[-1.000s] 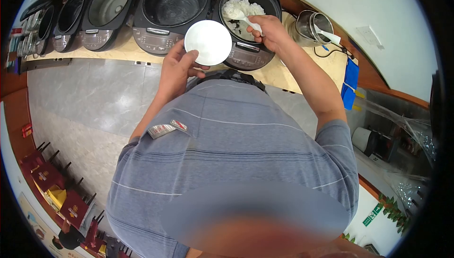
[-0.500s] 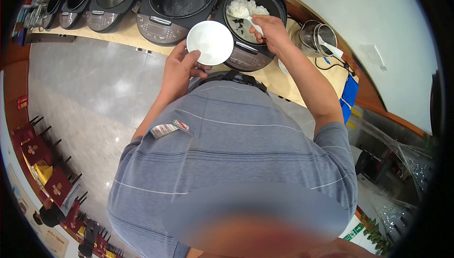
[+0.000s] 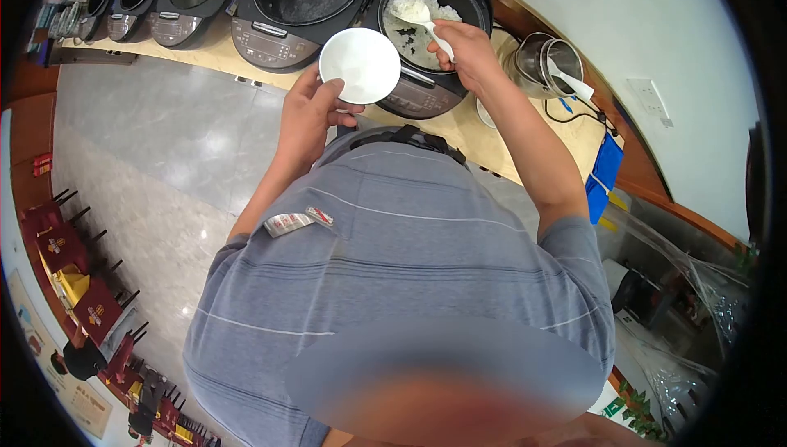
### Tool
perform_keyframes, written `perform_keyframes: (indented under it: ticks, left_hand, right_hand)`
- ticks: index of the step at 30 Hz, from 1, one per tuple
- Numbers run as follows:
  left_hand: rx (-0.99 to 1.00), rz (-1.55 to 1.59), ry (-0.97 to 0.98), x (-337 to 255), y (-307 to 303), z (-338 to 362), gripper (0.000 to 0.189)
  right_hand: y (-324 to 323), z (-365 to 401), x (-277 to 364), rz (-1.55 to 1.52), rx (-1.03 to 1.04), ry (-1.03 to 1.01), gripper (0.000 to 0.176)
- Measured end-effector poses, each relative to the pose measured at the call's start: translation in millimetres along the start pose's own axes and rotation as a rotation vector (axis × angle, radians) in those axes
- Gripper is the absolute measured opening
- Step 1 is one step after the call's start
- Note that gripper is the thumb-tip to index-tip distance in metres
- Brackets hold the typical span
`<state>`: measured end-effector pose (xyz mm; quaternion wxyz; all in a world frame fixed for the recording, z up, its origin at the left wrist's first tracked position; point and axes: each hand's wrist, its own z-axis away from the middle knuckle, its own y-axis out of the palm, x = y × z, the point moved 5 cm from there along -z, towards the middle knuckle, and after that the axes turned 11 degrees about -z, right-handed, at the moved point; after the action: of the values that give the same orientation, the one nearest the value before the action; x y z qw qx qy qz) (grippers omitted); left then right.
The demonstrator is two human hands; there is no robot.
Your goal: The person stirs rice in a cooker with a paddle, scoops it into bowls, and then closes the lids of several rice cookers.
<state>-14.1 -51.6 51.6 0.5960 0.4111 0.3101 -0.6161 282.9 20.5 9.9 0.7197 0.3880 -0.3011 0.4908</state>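
Observation:
My left hand point(image 3: 316, 111) holds a white bowl point(image 3: 359, 66) by its rim, thumb over the inside edge. No food shows in the bowl. In my right hand point(image 3: 466, 55) is the handle of a white scoop point(image 3: 435, 35), its head inside an open rice cooker point(image 3: 422, 96). White rice point(image 3: 447, 12) lies along the far side of that cooker's pot, and some rice sits on the scoop. Dark bits show on the pot's bottom. The bowl is just left of this cooker, over its front edge.
More open rice cookers point(image 3: 275, 47) stand in a row to the left on the wooden counter point(image 3: 515, 148). Right of my right hand are metal containers point(image 3: 537, 66) with another white scoop point(image 3: 571, 82), a cable and a blue item point(image 3: 605, 172). People and chairs are far left.
The scoop has tilted and its head now shows a mound of rice nearer the left side of the pot. The bowl has shifted slightly up and left in view.

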Motion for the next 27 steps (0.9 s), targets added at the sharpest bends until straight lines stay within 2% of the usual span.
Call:
perform_keyframes:
  ticks: [7,13,15,16,18,19,20,22,27]
  left_hand:
    - [-0.010,-0.025,0.027,-4,11,-14,0.051]
    - [0.032,-0.015,0.075,-14,25,-26,0.052]
    - [0.099,0.015,0.090,-18,32,-29,0.061]
    - [0.104,0.010,0.092,-18,36,-31,0.061]
    - [0.095,-0.027,0.121,-18,44,-33,0.052]
    - [0.101,-0.031,0.123,-18,49,-33,0.052]
    - [0.097,-0.009,0.129,-20,53,-32,0.052]
    - [0.096,0.011,0.137,-20,58,-31,0.051]
    - [0.074,0.024,0.126,-14,60,-31,0.051]
  right_hand:
    - [-13,41,16,-0.048,0.055,-0.057,0.048]
    - [-15,100,33,0.037,0.022,-0.206,0.046]
    - [-10,123,44,0.226,0.008,-0.365,0.045]
    - [-11,124,41,0.222,0.003,-0.368,0.045]
    - [7,149,58,0.796,0.010,-1.117,0.045]
    - [10,157,54,0.931,-0.038,-1.103,0.046]
    - [14,164,52,0.930,-0.045,-1.104,0.046]
    - [27,168,42,1.332,-0.022,-1.092,0.047]
    - [26,169,39,1.310,-0.017,-1.131,0.049]
